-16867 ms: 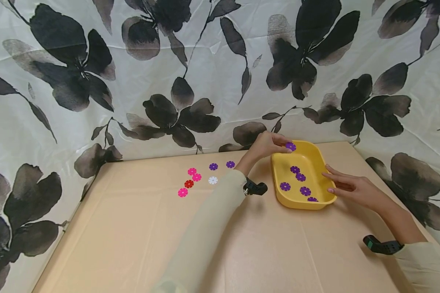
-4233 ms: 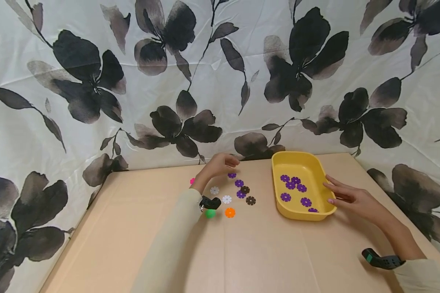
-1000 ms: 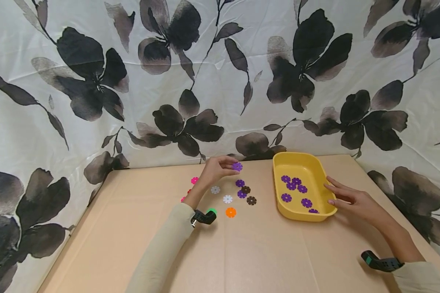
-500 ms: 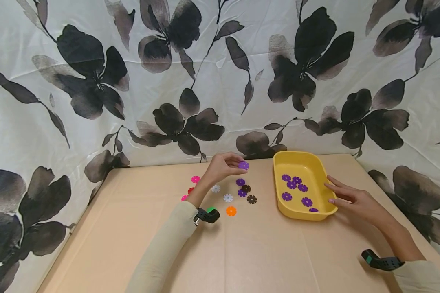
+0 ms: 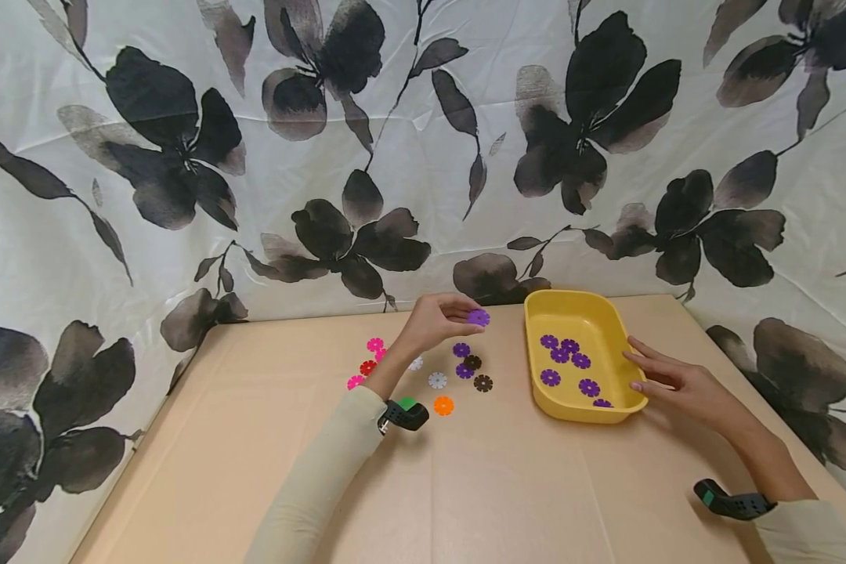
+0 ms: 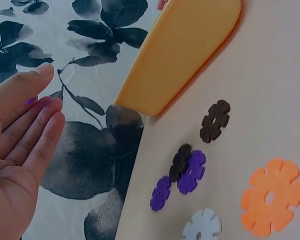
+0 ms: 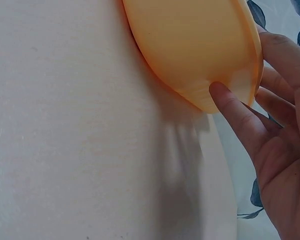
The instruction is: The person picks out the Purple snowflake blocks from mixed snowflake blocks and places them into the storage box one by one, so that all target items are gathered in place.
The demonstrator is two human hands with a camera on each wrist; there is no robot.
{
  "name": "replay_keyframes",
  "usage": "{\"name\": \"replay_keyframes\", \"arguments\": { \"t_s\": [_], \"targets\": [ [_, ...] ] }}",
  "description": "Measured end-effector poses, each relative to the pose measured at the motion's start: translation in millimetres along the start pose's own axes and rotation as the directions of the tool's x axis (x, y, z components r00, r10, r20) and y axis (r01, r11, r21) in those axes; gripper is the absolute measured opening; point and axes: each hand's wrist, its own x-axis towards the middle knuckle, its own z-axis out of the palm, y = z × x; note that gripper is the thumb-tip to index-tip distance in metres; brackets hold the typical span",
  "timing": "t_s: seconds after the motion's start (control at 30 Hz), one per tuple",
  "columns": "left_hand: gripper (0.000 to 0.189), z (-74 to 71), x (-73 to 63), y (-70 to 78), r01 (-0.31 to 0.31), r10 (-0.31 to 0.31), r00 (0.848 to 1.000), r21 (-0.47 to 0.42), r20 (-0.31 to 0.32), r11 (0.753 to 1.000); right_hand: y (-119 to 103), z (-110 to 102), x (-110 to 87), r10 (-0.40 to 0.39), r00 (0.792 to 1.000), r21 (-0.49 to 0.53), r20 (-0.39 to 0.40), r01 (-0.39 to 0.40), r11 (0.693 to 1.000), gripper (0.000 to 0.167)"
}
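Note:
My left hand (image 5: pixel 437 319) pinches a purple flower-shaped plastic disc (image 5: pixel 479 317) above the back of the table, left of the yellow tray (image 5: pixel 585 413). Only a sliver of that disc shows behind the thumb in the left wrist view. Inside the tray lie several purple discs (image 5: pixel 551 377). My right hand (image 5: pixel 687 389) touches the tray's right side with fairly straight fingers; in the right wrist view its thumb (image 7: pixel 235 112) rests against the tray's outer wall. Below the left hand lie two more purple discs (image 5: pixel 461 350), partly touching a brown disc (image 5: pixel 472 363).
Another brown disc (image 5: pixel 482 383), an orange disc (image 5: pixel 443 406) and white discs (image 5: pixel 437 381) lie nearby. A green disc (image 5: pixel 406 403) is partly hidden by the left wristband. Pink discs (image 5: pixel 375 345) and a red disc (image 5: pixel 368 367) lie farther left. Floral cloth (image 5: pixel 479 157) hangs behind the table.
Several more discs, among them brown, orange and green ones, have appeared on the table, and the tray holds more purple discs. Lately my left hand has picked up a purple disc and moved right.

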Motion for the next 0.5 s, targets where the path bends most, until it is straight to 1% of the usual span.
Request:
{"name": "replay_keyframes", "arguments": {
  "t_s": [0.23,0.33,0.5],
  "targets": [
    [0.034,8.9,1.7,5.4,-0.002,0.002,1.000,-0.036,0.013,0.999,-0.2,-0.7,1.4,0.007,1.000,-0.025,0.009,-0.006,1.000,0.061],
    [0.035,13.2,3.2,6.7,0.003,-0.002,1.000,-0.033,0.020,0.999,-0.1,-0.5,2.0,0.005,1.000,-0.028,0.008,-0.005,1.000,0.061],
    [0.036,19.9,6.4,9.0,-0.017,0.018,0.999,-0.023,0.046,1.000,1.1,0.2,2.5,-0.002,1.000,-0.033,0.001,0.002,0.999,0.061]
  ]
}}
